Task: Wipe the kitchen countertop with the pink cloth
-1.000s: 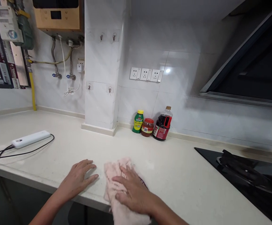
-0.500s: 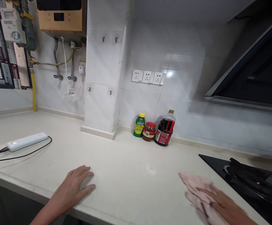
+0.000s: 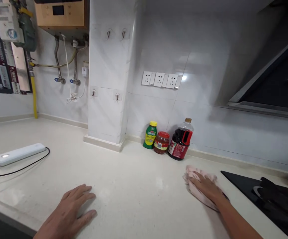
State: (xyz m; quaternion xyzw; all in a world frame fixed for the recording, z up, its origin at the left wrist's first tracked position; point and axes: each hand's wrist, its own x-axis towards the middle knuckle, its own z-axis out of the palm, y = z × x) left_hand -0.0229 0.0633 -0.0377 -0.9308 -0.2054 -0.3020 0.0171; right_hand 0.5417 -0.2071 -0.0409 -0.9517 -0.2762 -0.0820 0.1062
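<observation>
My right hand (image 3: 206, 187) presses a pale pink cloth (image 3: 196, 194) onto the countertop (image 3: 134, 199), left of the stove. Its fingers lie over the cloth, which is bunched beneath the palm. Nearer the front edge, my left hand (image 3: 71, 209) is open, fingers spread, holding nothing and resting on or just over the counter. Against the back wall stand a green bottle with a yellow cap (image 3: 150, 135), a red-lidded jar (image 3: 161, 142) and a large bottle of dark sauce (image 3: 180, 141) with a red handle.
A black gas stove (image 3: 263, 199) lies at the right, below a dark range hood (image 3: 275, 79). On the left, a white power strip (image 3: 22, 154) trails black cables. A tiled pillar (image 3: 106, 113) meets the counter behind. A water heater (image 3: 61, 15) hangs on the wall.
My right hand has pushed the cloth forward across the counter, toward the back wall. My left hand sits slightly lower in view, still open. The camera has shifted a little.
</observation>
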